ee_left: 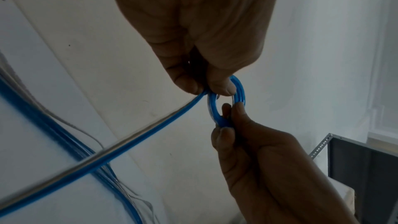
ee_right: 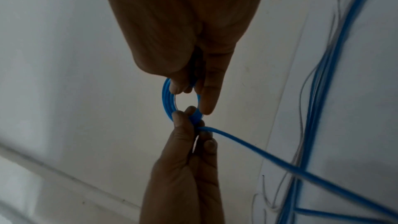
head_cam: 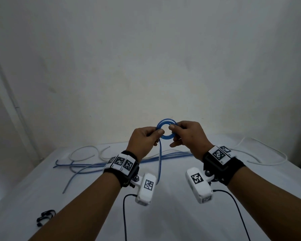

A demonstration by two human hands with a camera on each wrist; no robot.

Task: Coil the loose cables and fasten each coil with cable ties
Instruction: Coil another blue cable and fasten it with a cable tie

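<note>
A small coil of blue cable (head_cam: 165,122) is held up above the white table, between both hands. My left hand (head_cam: 146,138) pinches its left side with thumb and fingers; the cable's loose tail (head_cam: 159,164) drops from there to the table. My right hand (head_cam: 186,134) pinches the right side of the coil. In the left wrist view the blue coil (ee_left: 238,89) sits between the two pinches, with the tail (ee_left: 129,144) running down left. In the right wrist view the same coil (ee_right: 167,101) shows several turns. Black cable ties (head_cam: 45,216) lie at the table's near left.
More blue cable (head_cam: 101,164) lies stretched across the white table (head_cam: 163,226) behind my wrists. White cables curl at the back left (head_cam: 84,153) and back right (head_cam: 268,153). A plain wall stands just behind the table. A metal shelf frame (ee_left: 355,168) shows in the left wrist view.
</note>
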